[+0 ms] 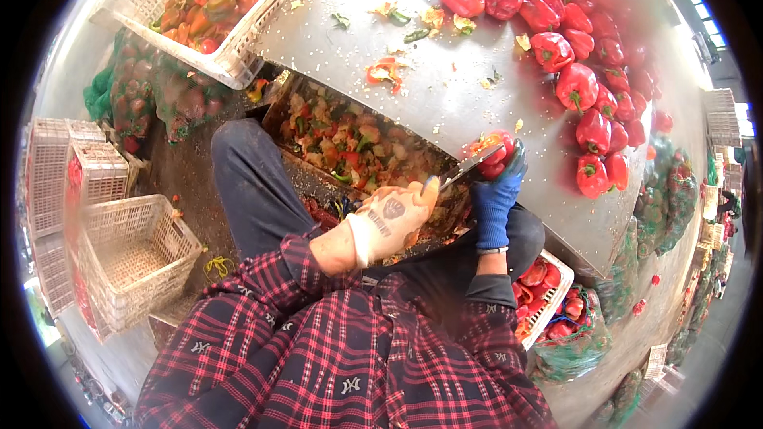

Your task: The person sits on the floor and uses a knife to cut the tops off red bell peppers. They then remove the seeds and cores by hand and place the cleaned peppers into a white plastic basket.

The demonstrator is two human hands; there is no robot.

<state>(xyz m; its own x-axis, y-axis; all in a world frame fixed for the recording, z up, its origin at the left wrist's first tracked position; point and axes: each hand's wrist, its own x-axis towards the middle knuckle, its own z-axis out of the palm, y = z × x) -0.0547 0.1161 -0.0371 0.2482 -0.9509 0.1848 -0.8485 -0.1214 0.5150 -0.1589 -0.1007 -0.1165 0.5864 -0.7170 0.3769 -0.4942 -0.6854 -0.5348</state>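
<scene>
My left hand [396, 214], in a pale glove with orange fingertips, grips a knife [468, 167] whose blade points up and right. In my right hand [501, 196], in a blue knitted glove, is a red bell pepper [499, 158]; its left end looks cut and ragged. The blade lies across that end. Both hands are over the near edge of a metal table [441, 101]. Below them a long trough [363, 143] holds pepper cores, green stems and scraps. Whole red bell peppers [577, 86] lie massed on the table's right side.
A white plastic crate [238, 62] of red and orange peppers stands at the upper left. An empty crate [140, 268] is at my left, by stacked crates [62, 179]. Net sacks [134, 89] stand behind. Near my right hip are a crate [560, 286] of red peppers and a green net sack [572, 351].
</scene>
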